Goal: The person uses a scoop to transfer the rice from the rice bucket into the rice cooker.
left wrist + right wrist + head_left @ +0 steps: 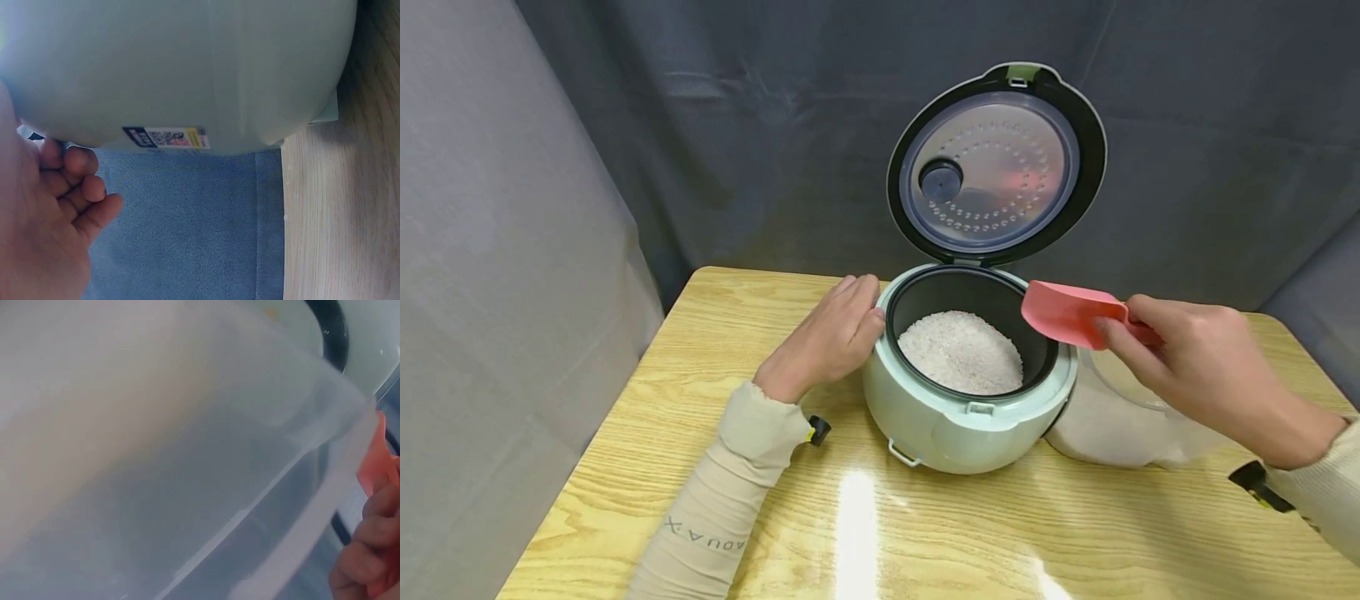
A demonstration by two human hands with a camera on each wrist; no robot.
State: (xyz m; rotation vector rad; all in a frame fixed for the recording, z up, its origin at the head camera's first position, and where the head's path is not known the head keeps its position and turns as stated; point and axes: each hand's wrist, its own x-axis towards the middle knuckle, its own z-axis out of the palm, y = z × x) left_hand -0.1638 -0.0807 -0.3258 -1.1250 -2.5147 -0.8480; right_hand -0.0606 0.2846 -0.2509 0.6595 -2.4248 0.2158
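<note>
A pale green rice cooker (970, 442) stands with its lid (992, 167) raised. White rice (962, 354) lies in its dark inner pot (928, 292). My left hand (831, 337) rests against the cooker's left rim, fingers loosely bent; in the left wrist view the fingertips (81, 161) are beside the cooker's wall (187, 75). At the right, my right hand (1202, 358) grips the handle of a pink scoop (1067, 312), which is tilted over the pot's right edge. Any rice inside the scoop is hidden. The right wrist view shows the curled fingers (369, 550) at its edge.
A translucent container (1120, 425) sits on the wooden table (760, 517) against the cooker's right side, partly under my right hand. It fills much of the right wrist view. Dark cloth (760, 150) hangs behind the table, and grey cloth (497, 250) at the left.
</note>
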